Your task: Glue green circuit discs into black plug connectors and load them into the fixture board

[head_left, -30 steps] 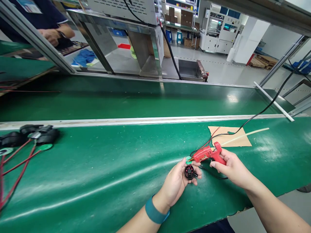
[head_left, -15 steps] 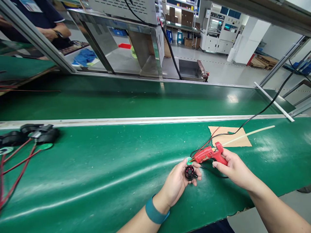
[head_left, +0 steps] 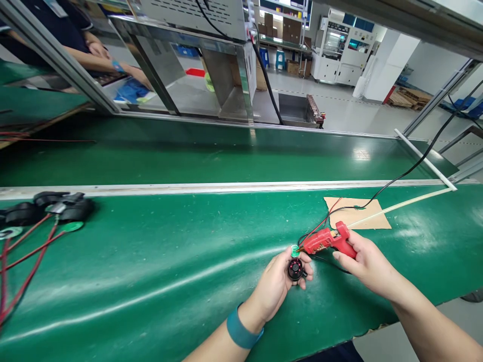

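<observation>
My right hand (head_left: 372,261) grips a red hot glue gun (head_left: 320,240) by its handle. A long pale glue stick (head_left: 403,205) sticks out of the gun's back end. The nozzle touches or nearly touches a small round green circuit board (head_left: 295,250). Fingers of my left hand (head_left: 273,284) close around that board and a round black part (head_left: 295,269) with reddish spots, which looks like a small motor. Red and black wires (head_left: 316,227) run from near the board toward the upper right. Part of the board is hidden by my fingertips and the nozzle.
A piece of brown cardboard (head_left: 368,215) lies behind the glue gun. Black parts (head_left: 71,207) with red wires and green discs lie at the left. A black cable (head_left: 411,170) crosses the green bench (head_left: 169,261) at the right. Behind the frame, a co-worker's arm (head_left: 98,61) reaches out.
The glue stick pokes farther out to the right, up to the white bar. Both my hands stay nearly in place. The co-worker's arm has stretched over the blue cloth.
</observation>
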The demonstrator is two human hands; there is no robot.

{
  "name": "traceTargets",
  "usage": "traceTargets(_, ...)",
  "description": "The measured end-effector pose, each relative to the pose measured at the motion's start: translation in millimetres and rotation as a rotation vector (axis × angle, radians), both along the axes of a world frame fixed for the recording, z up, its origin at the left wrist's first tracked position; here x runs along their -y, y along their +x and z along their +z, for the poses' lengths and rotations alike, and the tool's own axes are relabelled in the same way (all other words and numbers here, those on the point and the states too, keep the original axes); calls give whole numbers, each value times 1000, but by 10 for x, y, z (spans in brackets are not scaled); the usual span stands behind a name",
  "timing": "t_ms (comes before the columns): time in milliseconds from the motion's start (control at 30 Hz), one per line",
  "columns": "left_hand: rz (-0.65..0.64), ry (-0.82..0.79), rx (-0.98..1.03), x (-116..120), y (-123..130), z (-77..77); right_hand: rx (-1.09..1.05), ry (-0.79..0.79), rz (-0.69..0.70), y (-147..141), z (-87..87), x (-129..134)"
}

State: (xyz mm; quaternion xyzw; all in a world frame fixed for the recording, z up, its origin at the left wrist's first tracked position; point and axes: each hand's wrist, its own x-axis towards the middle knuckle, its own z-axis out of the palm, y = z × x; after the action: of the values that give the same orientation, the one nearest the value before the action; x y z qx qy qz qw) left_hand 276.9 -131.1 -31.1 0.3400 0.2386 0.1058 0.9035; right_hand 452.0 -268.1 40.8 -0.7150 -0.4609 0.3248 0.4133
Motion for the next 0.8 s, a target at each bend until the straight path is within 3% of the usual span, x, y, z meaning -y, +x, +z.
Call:
traceTargets(433, 6, -30, 13, 2, -3, 10, 300, -64, -5, -4, 0, 15)
traceTargets(800, 55, 102, 5, 47, 16, -12, 617, -51, 49, -71, 130, 33)
